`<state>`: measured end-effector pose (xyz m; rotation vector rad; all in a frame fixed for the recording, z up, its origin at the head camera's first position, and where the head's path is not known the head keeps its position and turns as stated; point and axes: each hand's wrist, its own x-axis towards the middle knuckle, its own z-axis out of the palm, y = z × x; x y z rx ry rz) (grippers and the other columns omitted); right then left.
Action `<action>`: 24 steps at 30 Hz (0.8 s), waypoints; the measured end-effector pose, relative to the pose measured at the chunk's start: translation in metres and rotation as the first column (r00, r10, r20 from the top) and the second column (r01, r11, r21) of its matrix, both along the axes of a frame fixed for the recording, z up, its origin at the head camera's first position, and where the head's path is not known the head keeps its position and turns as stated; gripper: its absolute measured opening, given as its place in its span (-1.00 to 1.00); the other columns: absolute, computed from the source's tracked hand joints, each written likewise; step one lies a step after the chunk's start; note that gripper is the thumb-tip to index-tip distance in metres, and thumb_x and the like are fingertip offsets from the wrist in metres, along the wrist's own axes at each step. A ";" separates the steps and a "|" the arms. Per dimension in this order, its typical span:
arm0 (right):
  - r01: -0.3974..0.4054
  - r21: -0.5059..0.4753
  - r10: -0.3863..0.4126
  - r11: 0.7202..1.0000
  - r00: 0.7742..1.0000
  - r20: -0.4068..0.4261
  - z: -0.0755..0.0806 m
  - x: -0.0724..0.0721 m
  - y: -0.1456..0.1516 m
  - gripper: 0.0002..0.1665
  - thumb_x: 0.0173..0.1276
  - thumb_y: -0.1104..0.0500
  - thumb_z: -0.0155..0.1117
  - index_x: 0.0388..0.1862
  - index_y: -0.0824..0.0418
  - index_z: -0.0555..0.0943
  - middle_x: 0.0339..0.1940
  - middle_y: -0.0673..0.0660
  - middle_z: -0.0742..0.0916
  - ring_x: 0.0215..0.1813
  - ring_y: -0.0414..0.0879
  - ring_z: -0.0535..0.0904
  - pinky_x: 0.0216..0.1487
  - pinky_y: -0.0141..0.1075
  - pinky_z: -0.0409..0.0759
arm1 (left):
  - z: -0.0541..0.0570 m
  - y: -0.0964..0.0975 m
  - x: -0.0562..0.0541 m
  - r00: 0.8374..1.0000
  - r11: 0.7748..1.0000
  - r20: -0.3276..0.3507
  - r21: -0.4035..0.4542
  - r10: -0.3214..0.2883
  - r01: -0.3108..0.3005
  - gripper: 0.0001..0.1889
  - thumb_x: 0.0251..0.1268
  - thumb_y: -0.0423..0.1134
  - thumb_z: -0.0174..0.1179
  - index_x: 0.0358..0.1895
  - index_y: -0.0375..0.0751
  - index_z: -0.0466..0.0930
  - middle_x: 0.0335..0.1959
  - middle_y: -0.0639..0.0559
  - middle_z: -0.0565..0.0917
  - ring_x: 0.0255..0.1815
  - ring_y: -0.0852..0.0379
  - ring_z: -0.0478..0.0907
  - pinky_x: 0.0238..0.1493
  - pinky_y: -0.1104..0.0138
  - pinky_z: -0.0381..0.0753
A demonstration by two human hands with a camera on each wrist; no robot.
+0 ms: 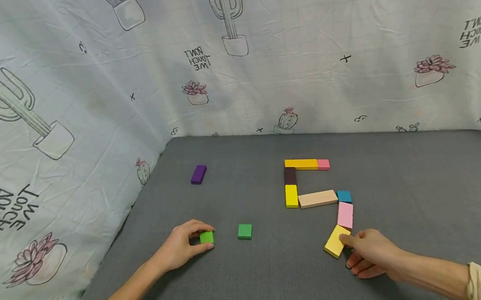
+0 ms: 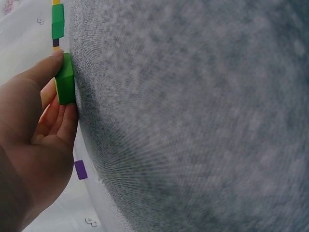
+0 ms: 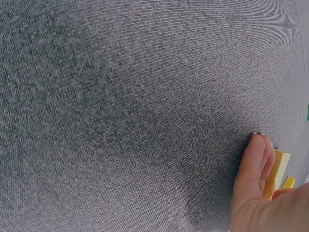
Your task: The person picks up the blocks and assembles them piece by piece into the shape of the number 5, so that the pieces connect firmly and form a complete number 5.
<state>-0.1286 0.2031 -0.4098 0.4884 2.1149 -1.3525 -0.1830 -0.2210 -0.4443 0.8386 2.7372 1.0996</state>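
My left hand point(image 1: 184, 246) pinches a light green block point(image 1: 207, 237) between thumb and fingers on the grey surface; the left wrist view shows the same green block point(image 2: 65, 79) in the fingertips. Just right of it lies a darker green block point(image 1: 244, 231), apart from the hand. My right hand point(image 1: 373, 253) holds a light yellow block point(image 1: 336, 242) by its right edge, the thumb on it and the other fingers curled beside and below. This block's upper end meets a pink block point(image 1: 345, 215). In the right wrist view the yellow block point(image 3: 277, 171) is partly hidden by the hand.
Beyond the pink block, a bent line continues with a blue block point(image 1: 344, 197), a beige block point(image 1: 318, 199), a yellow one point(image 1: 291, 196), a dark brown one point(image 1: 289, 175), a longer yellow one point(image 1: 301, 164) and a small pink one point(image 1: 323, 164). A purple block point(image 1: 198, 174) lies far left.
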 end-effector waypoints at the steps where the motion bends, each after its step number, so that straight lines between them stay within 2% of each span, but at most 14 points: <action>1: 0.000 0.001 0.000 1.000 1.000 0.000 0.000 0.000 0.000 -0.51 0.54 0.02 -0.06 -0.05 0.50 0.36 -0.53 0.16 0.60 -0.54 -0.12 0.56 -0.43 -0.28 0.63 | 0.000 0.000 0.000 1.000 1.000 -0.001 0.000 0.000 0.000 -0.64 0.12 -0.25 0.40 0.00 -0.24 0.62 -0.09 0.03 0.58 -0.14 0.16 0.56 -0.11 0.32 0.59; 8: -0.007 0.013 0.007 1.000 1.000 0.005 -0.001 0.000 0.001 -0.50 0.53 -0.04 -0.05 -0.10 0.46 0.40 -0.54 0.15 0.60 -0.54 -0.12 0.56 -0.43 -0.28 0.63 | 0.001 0.000 0.000 1.000 1.000 0.002 0.001 -0.002 0.002 -0.64 0.12 -0.27 0.40 0.00 -0.25 0.61 -0.09 0.03 0.58 -0.15 0.16 0.56 -0.11 0.33 0.59; 16: -0.078 0.050 0.079 0.996 0.996 -0.030 -0.003 -0.006 0.007 -0.29 0.42 -0.33 -0.05 -0.43 0.31 0.52 -0.62 0.11 0.60 -0.60 -0.15 0.53 -0.49 -0.29 0.60 | 0.000 0.000 0.000 1.000 1.000 -0.003 0.007 -0.003 0.003 -0.64 0.11 -0.27 0.40 -0.01 -0.24 0.62 -0.09 0.04 0.58 -0.15 0.17 0.56 -0.11 0.33 0.59; 24: -0.089 0.006 0.089 0.996 0.996 -0.021 -0.005 -0.007 0.010 -0.31 0.41 -0.33 -0.02 -0.53 0.26 0.53 -0.67 0.07 0.59 -0.63 -0.19 0.52 -0.52 -0.33 0.60 | 0.001 0.001 0.001 1.000 1.000 0.007 0.019 0.000 0.000 -0.64 0.10 -0.30 0.41 -0.01 -0.27 0.62 -0.10 0.02 0.58 -0.16 0.16 0.55 -0.11 0.34 0.59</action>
